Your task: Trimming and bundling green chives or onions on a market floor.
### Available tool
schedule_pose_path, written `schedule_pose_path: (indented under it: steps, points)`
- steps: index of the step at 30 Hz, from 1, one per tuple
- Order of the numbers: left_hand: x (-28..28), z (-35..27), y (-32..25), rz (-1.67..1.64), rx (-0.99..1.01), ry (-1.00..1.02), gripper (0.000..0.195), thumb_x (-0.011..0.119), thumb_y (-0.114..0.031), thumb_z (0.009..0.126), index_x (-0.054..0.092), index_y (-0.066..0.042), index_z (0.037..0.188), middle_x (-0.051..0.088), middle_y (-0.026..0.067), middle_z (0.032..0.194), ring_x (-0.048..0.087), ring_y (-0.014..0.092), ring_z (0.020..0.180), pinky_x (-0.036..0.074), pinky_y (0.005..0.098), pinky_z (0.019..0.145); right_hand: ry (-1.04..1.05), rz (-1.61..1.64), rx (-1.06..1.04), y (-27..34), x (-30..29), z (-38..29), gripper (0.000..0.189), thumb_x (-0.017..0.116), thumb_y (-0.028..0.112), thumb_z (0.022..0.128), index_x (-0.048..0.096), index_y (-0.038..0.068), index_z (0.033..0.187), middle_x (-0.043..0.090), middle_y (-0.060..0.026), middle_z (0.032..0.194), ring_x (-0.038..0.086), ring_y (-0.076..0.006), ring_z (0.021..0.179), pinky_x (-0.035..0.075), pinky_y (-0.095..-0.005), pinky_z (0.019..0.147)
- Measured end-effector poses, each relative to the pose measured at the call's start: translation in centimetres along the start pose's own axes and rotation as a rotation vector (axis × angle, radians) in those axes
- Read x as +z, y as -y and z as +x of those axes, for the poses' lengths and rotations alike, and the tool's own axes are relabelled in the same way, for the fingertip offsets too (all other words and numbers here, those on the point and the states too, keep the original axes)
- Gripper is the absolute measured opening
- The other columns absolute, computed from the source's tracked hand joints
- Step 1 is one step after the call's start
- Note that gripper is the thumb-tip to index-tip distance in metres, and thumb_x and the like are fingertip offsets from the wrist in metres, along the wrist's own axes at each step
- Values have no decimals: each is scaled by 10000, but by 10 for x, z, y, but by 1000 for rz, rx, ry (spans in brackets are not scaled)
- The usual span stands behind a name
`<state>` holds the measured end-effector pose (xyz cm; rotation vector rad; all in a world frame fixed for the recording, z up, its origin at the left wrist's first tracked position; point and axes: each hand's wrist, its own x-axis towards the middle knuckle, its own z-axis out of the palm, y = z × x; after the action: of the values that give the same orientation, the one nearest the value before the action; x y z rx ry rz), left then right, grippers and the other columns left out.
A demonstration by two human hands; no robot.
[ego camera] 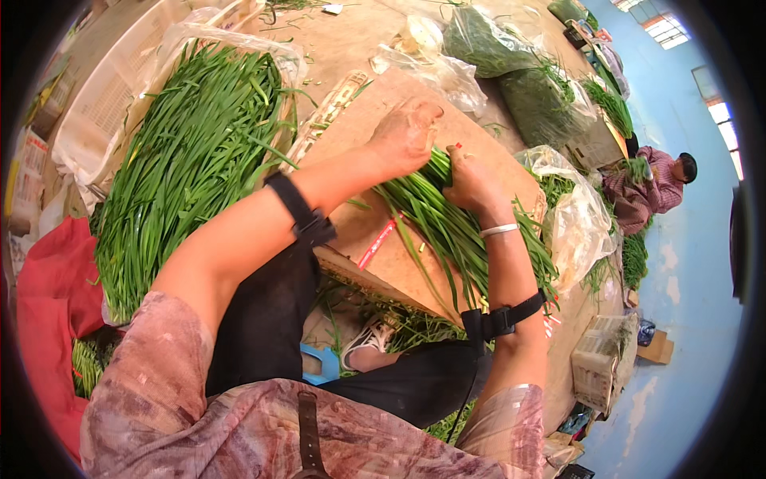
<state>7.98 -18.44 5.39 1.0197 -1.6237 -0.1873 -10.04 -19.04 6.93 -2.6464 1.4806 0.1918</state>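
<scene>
A bunch of garlic chives (pixel 431 209) lies slantwise over a tan board (pixel 377 114) in front of me. My right hand (pixel 477 179) grips this bunch near its upper end, and a small red piece shows by the thumb. Just to the left, my left hand (pixel 410 135) is held above the board with its fingers curled. Whatever those fingers may hold is hidden. A red printed strip (pixel 378 242) rests on the board, left of the bunch, beside a few loose leaves.
To the left, a heap of garlic chives (pixel 191 155) fills a plastic-lined white crate (pixel 114 102). Bagged greens (pixel 488 45) and a crumpled clear bag (pixel 577 233) lie beyond the board. Another person (pixel 649 182) sits by the blue wall. A blue stool (pixel 323 363) is below me.
</scene>
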Motion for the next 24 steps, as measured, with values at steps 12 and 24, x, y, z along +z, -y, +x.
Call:
schedule_pose_path:
  steps: [12, 24]
  points:
    - [20, -14, 43, 43, -290, 516, 162, 623, -182, 787, 648, -45, 870, 646, 156, 830, 627, 303, 791, 494, 369, 725, -57, 146, 94, 11, -12, -39, 864, 691, 427, 703, 306, 54, 1381, 430, -257, 1306, 420, -390, 1214, 357, -532, 967]
    - [25, -17, 51, 82, -221, 316, 115, 587, -146, 825, 568, -37, 853, 612, 184, 762, 595, 379, 747, 474, 431, 665, -320, -63, 252, 48, 27, -58, 811, 648, 450, 761, 303, 102, 1407, 179, -252, 1462, 164, -404, 1362, 198, -630, 1025]
